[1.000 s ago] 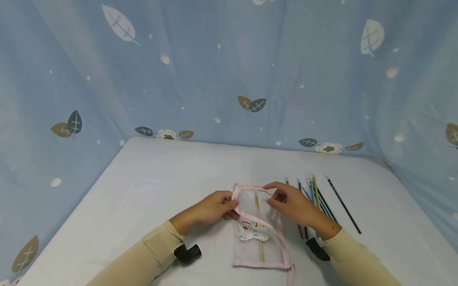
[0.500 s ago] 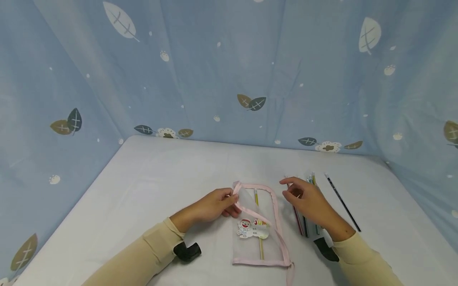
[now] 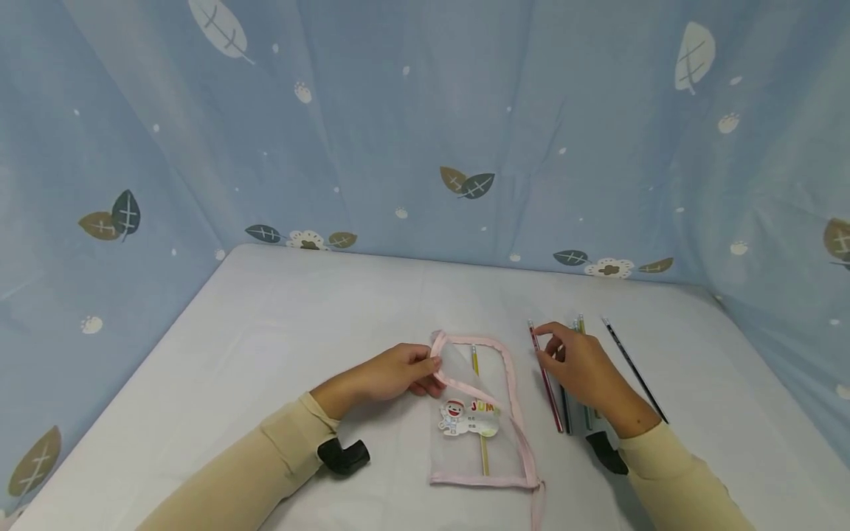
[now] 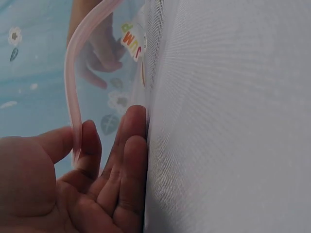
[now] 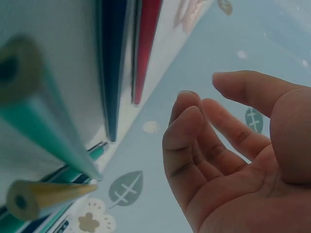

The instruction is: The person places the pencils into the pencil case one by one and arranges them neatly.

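Note:
Between thumb and fingers, my left hand [image 3: 398, 371] pinches the pink-trimmed edge of a see-through pencil pouch [image 3: 458, 459], lifting its top flap at the left. Inside the pouch lies a yellow pencil [image 3: 484, 453], partly behind a cartoon label. The left wrist view shows the pink trim [image 4: 72, 92] caught between thumb and forefinger. My right hand [image 3: 584, 369] hovers over loose pencils, its fingertips close to a red pencil [image 3: 550, 398]. In the right wrist view its fingers are loosely bent, apart from the thumb, with nothing between them.
Beneath the right hand lie several pencils, among them a dark pencil [image 3: 565, 409] and green ones [image 5: 53, 121], partly hidden. A black patterned pencil [image 3: 634, 369] lies apart at the right. Blue leaf-print cloth [image 3: 372, 147] walls off the white table [image 3: 319, 310].
My right hand has moved right, away from the pouch opening to the loose pencils, and now reaches toward the red one. The left hand keeps its pinch on the pouch.

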The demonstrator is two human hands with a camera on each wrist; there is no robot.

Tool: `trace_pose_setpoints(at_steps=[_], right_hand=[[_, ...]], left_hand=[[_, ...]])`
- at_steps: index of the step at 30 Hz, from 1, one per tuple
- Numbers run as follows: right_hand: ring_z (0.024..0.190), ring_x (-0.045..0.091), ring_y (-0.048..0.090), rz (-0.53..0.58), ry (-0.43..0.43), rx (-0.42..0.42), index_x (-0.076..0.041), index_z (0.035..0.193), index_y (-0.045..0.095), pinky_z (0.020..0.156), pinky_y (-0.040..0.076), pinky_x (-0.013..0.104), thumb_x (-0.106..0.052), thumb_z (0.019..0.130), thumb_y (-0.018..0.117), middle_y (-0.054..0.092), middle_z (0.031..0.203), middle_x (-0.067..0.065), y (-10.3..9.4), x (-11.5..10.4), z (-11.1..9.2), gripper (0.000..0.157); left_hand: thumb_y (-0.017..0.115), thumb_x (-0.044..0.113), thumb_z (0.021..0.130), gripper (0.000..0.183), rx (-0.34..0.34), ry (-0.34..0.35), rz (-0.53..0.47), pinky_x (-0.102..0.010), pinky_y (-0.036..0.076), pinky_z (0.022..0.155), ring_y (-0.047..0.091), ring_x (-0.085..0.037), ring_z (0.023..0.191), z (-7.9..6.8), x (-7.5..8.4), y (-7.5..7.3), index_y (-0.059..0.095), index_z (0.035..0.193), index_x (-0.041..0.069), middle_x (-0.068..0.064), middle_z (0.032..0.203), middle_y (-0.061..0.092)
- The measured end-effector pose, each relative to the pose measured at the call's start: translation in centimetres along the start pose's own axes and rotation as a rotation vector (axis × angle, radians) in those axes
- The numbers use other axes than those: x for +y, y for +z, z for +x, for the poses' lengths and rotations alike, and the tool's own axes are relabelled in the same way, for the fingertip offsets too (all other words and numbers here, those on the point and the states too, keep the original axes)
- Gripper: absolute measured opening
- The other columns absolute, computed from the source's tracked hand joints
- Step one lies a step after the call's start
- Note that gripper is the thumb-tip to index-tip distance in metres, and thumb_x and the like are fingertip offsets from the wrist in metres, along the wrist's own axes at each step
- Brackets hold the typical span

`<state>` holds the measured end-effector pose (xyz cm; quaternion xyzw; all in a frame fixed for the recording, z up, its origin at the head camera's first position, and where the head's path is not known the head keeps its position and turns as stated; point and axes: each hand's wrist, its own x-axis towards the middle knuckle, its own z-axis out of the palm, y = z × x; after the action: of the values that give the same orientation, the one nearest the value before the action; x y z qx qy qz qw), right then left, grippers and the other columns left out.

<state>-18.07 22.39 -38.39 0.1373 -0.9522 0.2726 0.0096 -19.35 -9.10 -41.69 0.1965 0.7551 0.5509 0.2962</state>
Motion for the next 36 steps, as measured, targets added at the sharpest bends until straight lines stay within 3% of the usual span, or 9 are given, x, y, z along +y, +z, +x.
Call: trace_pose_setpoints(at_steps=[14, 25, 36], right_hand=[[0.062, 0.017, 0.050, 0.028, 0.101, -0.140, 0.002, 0.132, 0.043, 0.053, 0.045, 0.030, -0.005, 0.092, 0.067, 0.064, 0.085, 0.008, 0.3, 1.6, 0.4, 0.046], [0.062, 0.015, 0.052, -0.009, 0.088, -0.194, 0.001, 0.147, 0.033, 0.055, 0.046, 0.029, -0.008, 0.091, 0.070, 0.061, 0.079, 0.005, 0.7, 1.9, 0.4, 0.068], [0.060, 0.013, 0.051, -0.027, 0.025, -0.202, 0.000, 0.147, 0.033, 0.050, 0.045, 0.028, -0.004, 0.091, 0.068, 0.061, 0.077, 0.002, 0.9, 2.0, 0.4, 0.067]], left_hand=[[0.047, 0.027, 0.107, 0.031, -0.014, -0.020, -0.010, -0.029, 0.058, 0.087, 0.071, -0.014, 0.096, 0.1, -0.2, -0.1, 0.063, 0.107, 0.000, -0.014, 0.102, 0.075], [0.048, 0.026, 0.107, 0.031, -0.032, -0.025, -0.024, -0.031, 0.058, 0.089, 0.070, -0.016, 0.099, 0.1, -0.2, -0.2, 0.063, 0.111, -0.001, -0.015, 0.105, 0.075], [0.047, 0.027, 0.107, 0.032, -0.034, -0.029, -0.024, -0.031, 0.058, 0.090, 0.069, -0.015, 0.098, 0.2, -0.3, -0.4, 0.062, 0.113, -0.001, -0.015, 0.106, 0.074]])
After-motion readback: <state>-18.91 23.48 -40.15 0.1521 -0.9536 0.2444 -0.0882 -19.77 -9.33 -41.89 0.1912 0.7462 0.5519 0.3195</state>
